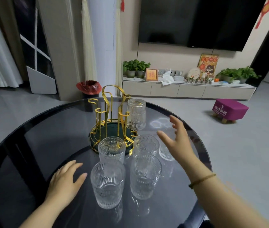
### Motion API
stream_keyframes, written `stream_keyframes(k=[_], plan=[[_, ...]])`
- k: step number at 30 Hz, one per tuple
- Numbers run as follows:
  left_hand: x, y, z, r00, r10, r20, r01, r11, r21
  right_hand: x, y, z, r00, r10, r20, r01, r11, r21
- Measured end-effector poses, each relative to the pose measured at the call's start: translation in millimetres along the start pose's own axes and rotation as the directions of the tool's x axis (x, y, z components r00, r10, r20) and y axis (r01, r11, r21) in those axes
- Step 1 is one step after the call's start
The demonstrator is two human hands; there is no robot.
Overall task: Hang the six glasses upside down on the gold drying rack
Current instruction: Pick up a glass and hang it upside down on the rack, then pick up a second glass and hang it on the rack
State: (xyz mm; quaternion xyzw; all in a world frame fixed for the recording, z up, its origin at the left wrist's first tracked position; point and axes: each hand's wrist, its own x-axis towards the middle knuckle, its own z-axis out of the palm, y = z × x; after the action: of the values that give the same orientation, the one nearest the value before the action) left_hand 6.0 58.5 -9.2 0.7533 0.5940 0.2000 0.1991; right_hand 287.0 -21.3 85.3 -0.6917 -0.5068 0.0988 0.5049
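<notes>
Purple stool (pixel 230 110), white lettering, illegible, beyond glass table (pixel 48 129)

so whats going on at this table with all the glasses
A person is hanging ribbed glasses on a gold drying rack on a round dark glass table. One glass already hangs upside down on the rack's right side. Five more stand upright in front of it. The right hand, open and empty, is over the far-right glass, partly hiding it. The left hand rests flat on the table beside the nearest glass.
</notes>
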Motion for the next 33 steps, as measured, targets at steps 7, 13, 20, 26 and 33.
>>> stream_keyframes(k=[7, 13, 20, 26, 33], plan=[[-27, 1, 10, 0.997, 0.077, 0.030, -0.080, 0.991, 0.112, -88, 20, 31, 0.986, 0.163, 0.030, -0.162, 0.912, 0.376], [-28, 3, 11, 0.993, 0.111, 0.035, -0.115, 0.980, 0.165, -123, 36, 46, 0.954, 0.246, 0.174, -0.280, 0.936, 0.212], [-29, 3, 11, 0.993, 0.107, 0.052, -0.114, 0.977, 0.177, -115, 34, 58, 0.975, 0.207, 0.076, -0.201, 0.977, -0.077], [-27, 3, 10, 0.992, 0.107, 0.066, -0.117, 0.980, 0.162, -113, 38, 62, 0.975, 0.218, 0.034, -0.216, 0.975, -0.051], [-9, 16, -12, 0.996, 0.087, -0.026, -0.088, 0.995, -0.048, -118, 45, 51, 0.963, 0.267, 0.031, -0.269, 0.955, 0.127]])
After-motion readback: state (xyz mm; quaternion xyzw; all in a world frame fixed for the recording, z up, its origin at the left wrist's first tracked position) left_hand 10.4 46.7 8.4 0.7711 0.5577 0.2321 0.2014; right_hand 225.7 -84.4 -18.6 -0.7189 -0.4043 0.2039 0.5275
